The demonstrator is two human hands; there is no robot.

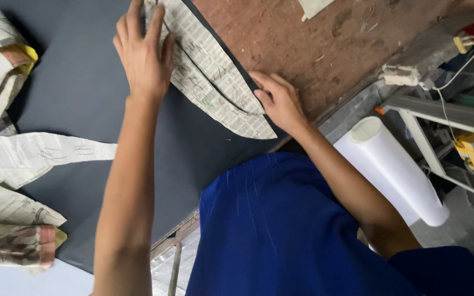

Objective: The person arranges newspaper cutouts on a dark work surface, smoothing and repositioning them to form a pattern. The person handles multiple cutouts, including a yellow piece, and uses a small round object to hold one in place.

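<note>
The left hand [142, 52] lies flat, fingers spread wide, on the far part of a curved newspaper pattern [215, 82] laid on dark fabric [83, 93] over the desk [325, 38]. The right hand [278, 101] presses its extended fingers on the pattern's right edge. More newspaper pieces [23, 159] lie at left; a white roll [396, 170] stands right.
</note>
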